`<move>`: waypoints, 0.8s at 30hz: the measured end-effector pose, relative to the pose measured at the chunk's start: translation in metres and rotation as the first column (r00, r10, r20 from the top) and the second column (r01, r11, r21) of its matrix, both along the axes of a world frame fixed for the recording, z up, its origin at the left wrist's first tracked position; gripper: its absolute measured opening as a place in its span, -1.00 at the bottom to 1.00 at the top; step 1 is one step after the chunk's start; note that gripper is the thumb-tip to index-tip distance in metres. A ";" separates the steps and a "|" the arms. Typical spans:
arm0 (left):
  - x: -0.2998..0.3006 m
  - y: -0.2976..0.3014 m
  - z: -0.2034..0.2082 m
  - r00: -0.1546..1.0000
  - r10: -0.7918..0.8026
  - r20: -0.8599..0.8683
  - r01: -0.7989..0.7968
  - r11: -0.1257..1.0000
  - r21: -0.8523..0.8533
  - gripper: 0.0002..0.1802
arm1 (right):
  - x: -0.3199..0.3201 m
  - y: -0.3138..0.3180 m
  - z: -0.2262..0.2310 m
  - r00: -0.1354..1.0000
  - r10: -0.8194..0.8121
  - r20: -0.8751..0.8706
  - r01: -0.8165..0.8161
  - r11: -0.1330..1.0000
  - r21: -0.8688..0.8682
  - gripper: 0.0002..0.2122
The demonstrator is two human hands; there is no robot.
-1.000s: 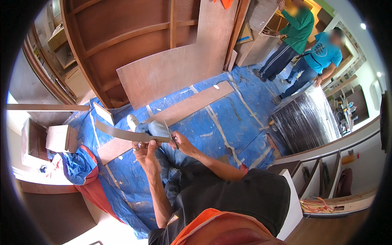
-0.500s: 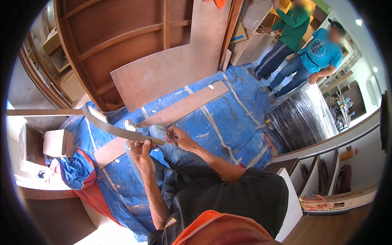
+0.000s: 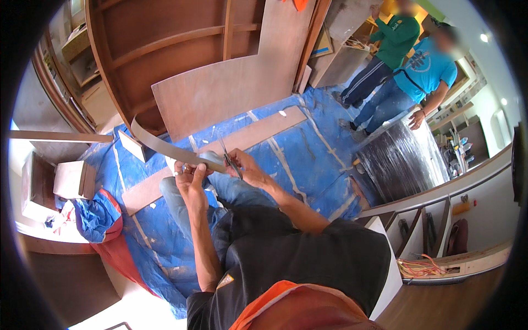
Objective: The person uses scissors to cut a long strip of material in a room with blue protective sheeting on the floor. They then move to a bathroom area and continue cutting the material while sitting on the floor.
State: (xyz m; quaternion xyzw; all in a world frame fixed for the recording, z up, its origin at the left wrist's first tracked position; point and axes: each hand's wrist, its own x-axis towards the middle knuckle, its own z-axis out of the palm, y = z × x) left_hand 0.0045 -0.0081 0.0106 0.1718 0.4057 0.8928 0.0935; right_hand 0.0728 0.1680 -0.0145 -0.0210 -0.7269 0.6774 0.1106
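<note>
A long, thin, grey-brown strip (image 3: 157, 145), like edge banding, curves up and away to the left. My left hand (image 3: 191, 180) is closed on it near its right end, thumb on top. My right hand (image 3: 246, 170) grips a pair of dark scissors (image 3: 232, 164), blades pointing up and away. The scissors are right beside the strip's near end; whether the blades touch it I cannot tell. Both hands are above my knees, in blue jeans (image 3: 234, 190).
A blue tarp (image 3: 275, 165) with tape lines covers the floor, and a long wooden board (image 3: 258, 131) lies on it. A large curved panel (image 3: 220, 99) leans ahead. Two people stand far right near a plastic-wrapped box (image 3: 393, 157). Small wooden boxes (image 3: 74, 180) sit at left.
The strip's far end has swung up and to the right in view. Both hands have risen slightly, and the scissors have come nearer the strip's end. The view has shifted a little.
</note>
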 end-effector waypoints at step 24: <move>-0.014 -0.007 -0.002 0.999 0.048 -0.021 -0.050 0.996 -0.077 -0.61 | 0.004 0.004 0.036 0.993 0.114 0.012 -0.113 0.954 0.277 -0.69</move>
